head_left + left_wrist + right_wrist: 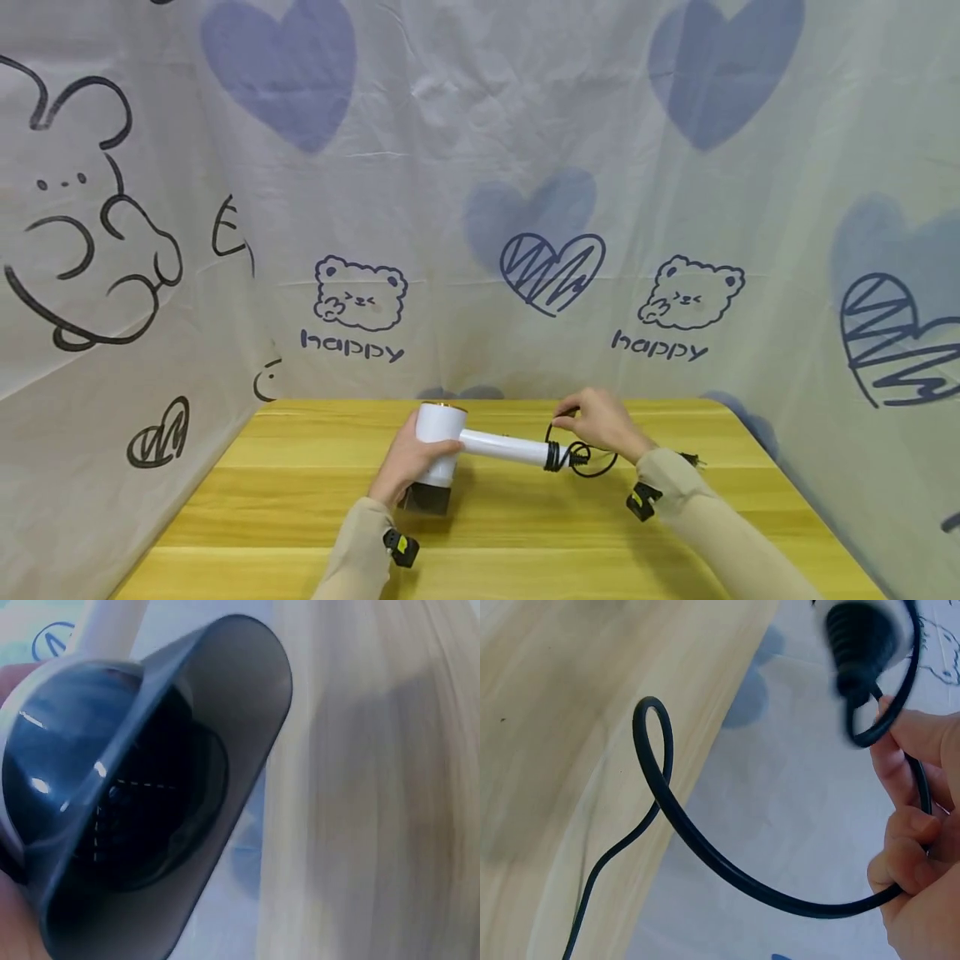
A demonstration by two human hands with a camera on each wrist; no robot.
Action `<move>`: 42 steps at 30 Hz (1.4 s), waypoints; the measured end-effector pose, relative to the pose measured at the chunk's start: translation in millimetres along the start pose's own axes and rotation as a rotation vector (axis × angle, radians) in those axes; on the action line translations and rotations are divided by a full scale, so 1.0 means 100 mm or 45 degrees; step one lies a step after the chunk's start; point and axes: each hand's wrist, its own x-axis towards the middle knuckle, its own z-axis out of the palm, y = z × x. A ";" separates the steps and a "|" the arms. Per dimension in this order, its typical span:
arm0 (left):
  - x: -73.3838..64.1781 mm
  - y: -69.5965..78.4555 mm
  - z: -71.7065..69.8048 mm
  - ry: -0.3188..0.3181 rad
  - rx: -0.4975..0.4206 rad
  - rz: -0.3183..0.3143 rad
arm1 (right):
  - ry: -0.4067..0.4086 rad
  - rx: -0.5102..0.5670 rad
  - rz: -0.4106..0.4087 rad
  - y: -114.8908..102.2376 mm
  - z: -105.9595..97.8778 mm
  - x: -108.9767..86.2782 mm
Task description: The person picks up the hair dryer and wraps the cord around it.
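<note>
- Behind and to both sides, a pale curtain (450, 92) with blue hearts, outlined bears and the word "happy".
- In front of it, a yellow wood-grain table (525, 533).
- Reaching in from the near edge, two beige sleeves (720, 525), one per arm.
- Between the hands, over the middle of the table, a white hair dryer (502, 446), handle pointing right, barrel at left with a gold-coloured rim on top; hard to tell whether touching the wood.
- Around the barrel, the left hand (407, 458), gripping, thumb laid across the front.
- Just beyond the handle's end, the right hand (602, 421), pinching cord between thumb and forefinger, other fingers curled over it.
- At the barrel's near end, a dark, see-through flat nozzle (427, 499).
- From the handle's end, a black cord (735, 877), wound around the handle there, then looping loosely below the right hand.
- On each wrist, a small black camera (401, 547) with a yellow mark.
- Just past the right forearm, a dark plug (692, 459), partly hidden.
</note>
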 end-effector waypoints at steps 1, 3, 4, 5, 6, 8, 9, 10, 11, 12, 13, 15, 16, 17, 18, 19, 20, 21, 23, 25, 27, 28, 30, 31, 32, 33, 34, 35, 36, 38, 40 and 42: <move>0.00 0.00 0.01 0.016 0.028 0.008 | 0.006 -0.010 -0.002 -0.02 0.01 -0.01; 0.00 0.02 0.02 0.049 0.078 0.015 | 0.012 -0.021 0.009 -0.07 0.02 -0.03; 0.00 0.03 0.02 0.065 0.096 0.012 | 0.017 -0.026 0.011 -0.08 0.03 -0.04; -0.01 0.03 0.03 0.079 0.111 0.008 | 0.023 -0.033 0.018 -0.10 0.03 -0.04; -0.01 0.04 0.04 0.094 0.124 0.004 | 0.032 -0.039 0.022 -0.12 0.04 -0.05; -0.01 0.04 0.05 0.124 0.141 -0.008 | 0.055 -0.063 0.024 -0.15 0.05 -0.05; -0.02 0.04 0.05 0.138 0.146 -0.017 | 0.068 -0.073 0.017 -0.17 0.05 -0.05; -0.02 0.04 0.06 0.150 0.148 -0.022 | 0.081 -0.087 0.009 -0.18 0.06 -0.06; -0.02 0.04 0.06 0.163 0.147 -0.025 | 0.091 -0.094 0.002 -0.19 0.06 -0.06; -0.02 0.04 0.07 0.174 0.145 -0.029 | 0.098 -0.098 -0.005 -0.20 0.07 -0.06; -0.03 0.03 0.07 0.183 0.141 -0.033 | 0.105 -0.100 -0.007 -0.21 0.07 -0.07; -0.03 0.03 0.08 0.192 0.133 -0.035 | 0.115 -0.088 -0.006 -0.23 0.07 -0.08; -0.03 0.02 0.09 0.191 0.124 -0.038 | 0.117 -0.082 0.002 -0.23 0.08 -0.09; -0.04 0.02 0.09 0.189 0.117 -0.045 | 0.120 -0.072 0.005 -0.24 0.08 -0.10; -0.04 0.02 0.10 0.186 0.109 -0.051 | 0.123 -0.069 0.010 -0.24 0.08 -0.12; -0.04 0.02 0.10 0.183 0.101 -0.057 | 0.125 -0.065 0.013 -0.24 0.08 -0.13; -0.05 0.01 0.10 0.181 0.095 -0.064 | 0.129 -0.059 0.018 -0.24 0.08 -0.14; -0.05 0.01 0.11 0.182 0.094 -0.071 | 0.137 -0.054 0.020 -0.24 0.09 -0.16; -0.06 0.01 0.12 0.192 0.093 -0.085 | 0.154 -0.042 0.020 -0.24 0.11 -0.19; -0.08 0.02 0.14 0.214 0.094 -0.091 | 0.163 -0.020 0.019 -0.24 0.13 -0.22; -0.08 0.03 0.16 0.239 0.093 -0.103 | 0.166 0.012 0.017 -0.24 0.14 -0.26; -0.09 0.04 0.16 0.250 0.087 -0.110 | 0.158 0.032 0.022 -0.24 0.14 -0.26; -0.08 0.05 0.16 0.273 0.074 -0.124 | 0.143 0.075 0.035 -0.25 0.13 -0.27; -0.08 0.06 0.16 0.286 0.067 -0.126 | 0.137 0.102 0.044 -0.26 0.12 -0.28; -0.08 0.07 0.16 0.304 0.060 -0.131 | 0.138 0.120 0.041 -0.26 0.12 -0.28; -0.07 0.07 0.16 0.321 0.056 -0.130 | 0.138 0.137 0.039 -0.27 0.11 -0.29; -0.06 0.07 0.16 0.340 0.049 -0.130 | 0.144 0.146 0.027 -0.27 0.11 -0.29; -0.06 0.08 0.15 0.358 0.041 -0.130 | 0.149 0.144 0.005 -0.28 0.11 -0.30; -0.05 0.08 0.15 0.375 0.034 -0.128 | 0.153 0.136 -0.022 -0.28 0.11 -0.30; -0.04 0.07 0.15 0.396 0.023 -0.133 | 0.170 0.102 -0.085 -0.29 0.13 -0.32; -0.04 0.07 0.15 0.402 0.004 -0.141 | 0.179 0.047 -0.141 -0.29 0.17 -0.35; -0.04 0.06 0.14 0.414 -0.011 -0.154 | 0.178 -0.001 -0.192 -0.29 0.22 -0.39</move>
